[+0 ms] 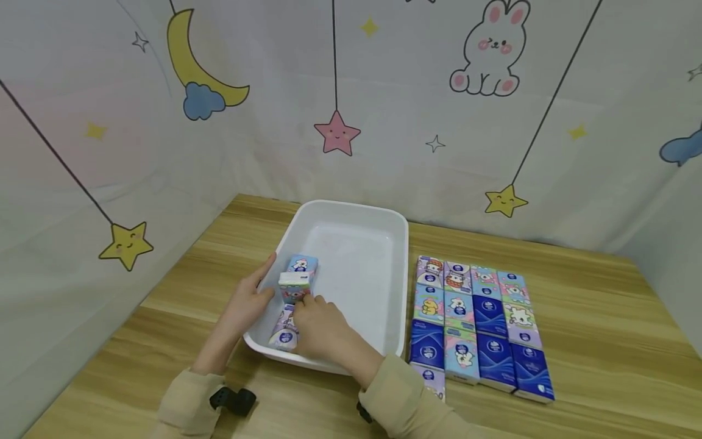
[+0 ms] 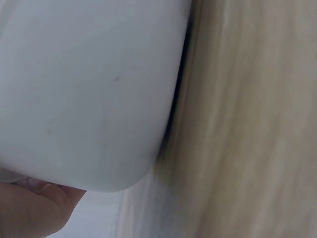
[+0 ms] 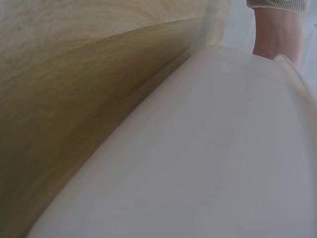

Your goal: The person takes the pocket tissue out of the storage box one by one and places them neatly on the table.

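Note:
A white plastic tray [image 1: 362,268] stands on the table with small tissue packs along its left side. My right hand [image 1: 323,326] reaches over the near rim and pinches an upright tissue pack [image 1: 294,285] with a white end on top. Its fingertips are partly hidden behind the knuckles. A light blue tissue pack [image 1: 303,264] lies just beyond it, and a purple-and-white tissue pack [image 1: 284,329] lies nearer the front. At the tray's left rim my left hand [image 1: 244,308] has its fingers extended, thumb pointing toward the upright pack. Both wrist views mostly show the tray's outer wall [image 2: 94,94] [image 3: 188,158].
Right of the tray, rows of tissue packs lie side by side, some dark blue [image 1: 496,356], others cartoon-printed [image 1: 460,353]. The wooden table [image 1: 598,317] meets a printed curtain [image 1: 406,158] at the back. Black bands [image 1: 233,401] show at the cuffs.

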Demonstrator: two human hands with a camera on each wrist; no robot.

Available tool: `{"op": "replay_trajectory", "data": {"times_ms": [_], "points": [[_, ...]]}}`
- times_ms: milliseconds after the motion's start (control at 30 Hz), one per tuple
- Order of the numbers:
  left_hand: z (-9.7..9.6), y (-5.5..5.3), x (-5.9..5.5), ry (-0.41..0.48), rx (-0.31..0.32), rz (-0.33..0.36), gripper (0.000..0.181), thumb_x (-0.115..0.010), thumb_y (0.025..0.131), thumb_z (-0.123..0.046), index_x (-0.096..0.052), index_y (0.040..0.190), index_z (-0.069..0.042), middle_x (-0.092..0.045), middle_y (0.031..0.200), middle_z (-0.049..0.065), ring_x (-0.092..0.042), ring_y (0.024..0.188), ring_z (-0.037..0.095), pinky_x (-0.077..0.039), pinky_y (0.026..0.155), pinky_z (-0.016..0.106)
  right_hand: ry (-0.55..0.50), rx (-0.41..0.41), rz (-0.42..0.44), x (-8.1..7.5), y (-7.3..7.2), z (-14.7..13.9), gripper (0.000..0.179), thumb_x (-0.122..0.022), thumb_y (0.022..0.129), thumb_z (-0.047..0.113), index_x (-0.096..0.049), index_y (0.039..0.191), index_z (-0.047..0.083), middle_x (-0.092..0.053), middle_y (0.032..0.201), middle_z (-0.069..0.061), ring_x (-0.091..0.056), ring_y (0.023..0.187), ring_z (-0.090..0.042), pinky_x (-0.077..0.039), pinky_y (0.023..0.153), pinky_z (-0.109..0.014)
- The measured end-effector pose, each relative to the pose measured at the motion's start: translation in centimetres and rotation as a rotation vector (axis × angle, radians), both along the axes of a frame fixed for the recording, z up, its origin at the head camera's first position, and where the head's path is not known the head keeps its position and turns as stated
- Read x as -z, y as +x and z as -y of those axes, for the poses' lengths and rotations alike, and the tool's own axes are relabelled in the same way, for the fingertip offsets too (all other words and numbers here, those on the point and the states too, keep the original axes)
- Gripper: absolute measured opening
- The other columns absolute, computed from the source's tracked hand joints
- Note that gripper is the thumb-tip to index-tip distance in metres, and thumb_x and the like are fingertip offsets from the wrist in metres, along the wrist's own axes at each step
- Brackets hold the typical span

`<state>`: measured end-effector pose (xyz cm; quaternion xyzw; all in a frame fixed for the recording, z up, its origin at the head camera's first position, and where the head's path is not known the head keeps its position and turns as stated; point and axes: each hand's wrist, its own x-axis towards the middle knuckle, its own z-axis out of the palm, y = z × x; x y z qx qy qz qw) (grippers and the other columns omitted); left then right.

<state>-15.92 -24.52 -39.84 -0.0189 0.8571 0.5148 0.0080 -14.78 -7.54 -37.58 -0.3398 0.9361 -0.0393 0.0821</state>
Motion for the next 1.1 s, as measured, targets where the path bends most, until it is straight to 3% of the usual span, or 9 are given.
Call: {"op": "replay_trajectory", "data": {"times_ms": [367,700,1100], "points": [[0.0,0.0,0.2,-0.007,0.006,-0.009,0.069,-0.044,0.088,0.002,-0.024,0.152,-0.011,-0.022,0.158,0.017,-0.035,0.137,0.045,-0.050,0.096,0.055,0.002,0.019,0.047,-0.1,-0.2,-0.4,0.064,-0.078,0.074,0.040,-0.059,0.122,0.002,-0.060,0.126,-0.010,-0.058,0.101,-0.020,-0.054,0.083,-0.033],[0.0,-0.1,0.0,-0.019,0.008,-0.010,0.069,-0.044,0.087,0.003,-0.024,0.152,-0.010,-0.022,0.158,0.016,-0.032,0.139,0.044,-0.044,0.103,0.055,-0.063,0.037,0.096,-1.2,-0.3,-2.0,0.059,-0.079,0.070,0.046,-0.064,0.109,0.004,-0.062,0.096,-0.002,-0.051,0.080,-0.013,-0.050,0.066,-0.026],[0.1,-0.1,0.1,-0.032,0.004,0.010,0.071,-0.044,0.087,0.002,-0.022,0.152,-0.012,-0.020,0.159,0.015,-0.029,0.142,0.044,-0.041,0.107,0.057,-0.087,0.064,0.043,-2.4,0.1,-3.9,0.060,-0.079,0.068,0.048,-0.064,0.108,0.007,-0.060,0.095,-0.001,-0.050,0.080,-0.013,-0.049,0.067,-0.025]]}}
